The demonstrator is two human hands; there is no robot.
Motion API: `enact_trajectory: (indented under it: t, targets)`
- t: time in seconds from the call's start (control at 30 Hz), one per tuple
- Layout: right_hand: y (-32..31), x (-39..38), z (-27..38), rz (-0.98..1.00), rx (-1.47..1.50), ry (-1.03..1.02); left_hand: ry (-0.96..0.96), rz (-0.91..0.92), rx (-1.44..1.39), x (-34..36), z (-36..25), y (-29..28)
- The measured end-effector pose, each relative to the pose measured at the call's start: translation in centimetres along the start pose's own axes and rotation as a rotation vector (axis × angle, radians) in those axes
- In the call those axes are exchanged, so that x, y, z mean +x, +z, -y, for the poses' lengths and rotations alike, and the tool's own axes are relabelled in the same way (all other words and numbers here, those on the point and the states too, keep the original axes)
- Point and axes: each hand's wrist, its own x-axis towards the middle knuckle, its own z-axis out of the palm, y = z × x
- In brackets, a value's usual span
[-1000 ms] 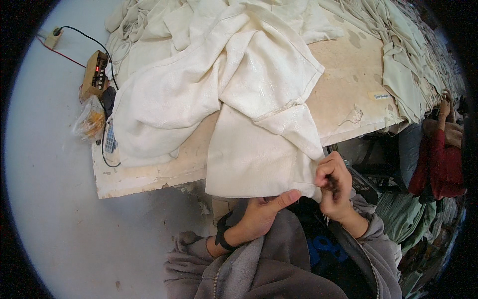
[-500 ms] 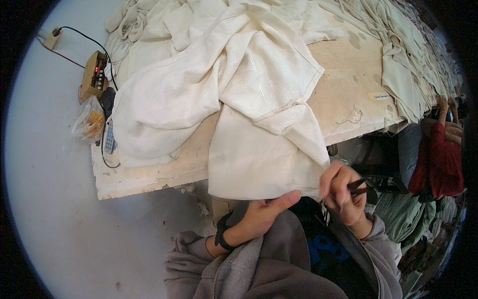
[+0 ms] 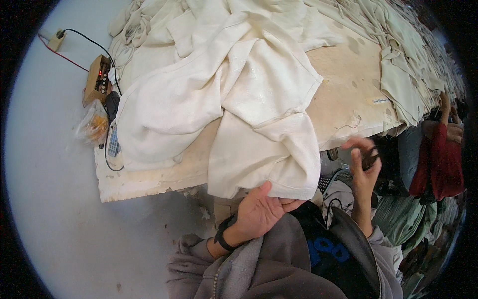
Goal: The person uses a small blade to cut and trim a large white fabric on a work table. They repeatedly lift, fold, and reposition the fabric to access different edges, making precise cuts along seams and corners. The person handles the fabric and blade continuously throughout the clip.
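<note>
A cream-white garment (image 3: pixel 271 79) lies rumpled over the table, with one tube-like end (image 3: pixel 244 149) hanging over the near edge. My left hand (image 3: pixel 259 212) grips the lower hem of that end, thumb on top and fingers partly hidden beneath the cloth. To the right, off the cloth, my right hand (image 3: pixel 365 167) is raised with its thumb and fingers curved apart at the tips. Small dark snips (image 3: pixel 370 159) sit in that hand against the fingers, slightly blurred.
The worn table (image 3: pixel 348 74) bears more cream cloth (image 3: pixel 398 60) at the right and far side. At the left are a boxed device (image 3: pixel 95 82) with a red display, a plastic bag (image 3: pixel 93 122) and a remote control (image 3: pixel 114 141). Another person's red sleeve (image 3: pixel 435 159) shows at far right.
My right hand has moved up and right, away from the hem, its fingers opening out. My left hand has turned palm-up and the hem's right corner is now folded inward.
</note>
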Motion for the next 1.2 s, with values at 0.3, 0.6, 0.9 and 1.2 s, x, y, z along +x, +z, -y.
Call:
enact_trajectory:
  t: [0.3, 0.6, 0.9, 1.2]
  targets:
    - [2.4, -2.0, 3.5, 0.476, 0.896, 0.599, 0.090, 0.190, -0.282, 0.1, -0.1, -0.4]
    - [-2.2, -0.7, 2.1, -0.259, 0.637, 0.238, -0.208, 0.270, 0.777, 0.5, 0.3, 0.0]
    - [-11.8, 3.0, -1.8, -0.559, 0.309, 0.150, 0.466, -0.188, 1.831, 0.7, -4.5, 2.2]
    - [-14.5, 12.9, -0.5, -0.639, -0.466, -0.424, 1.284, -0.896, 2.130, -0.2, -19.8, 2.7]
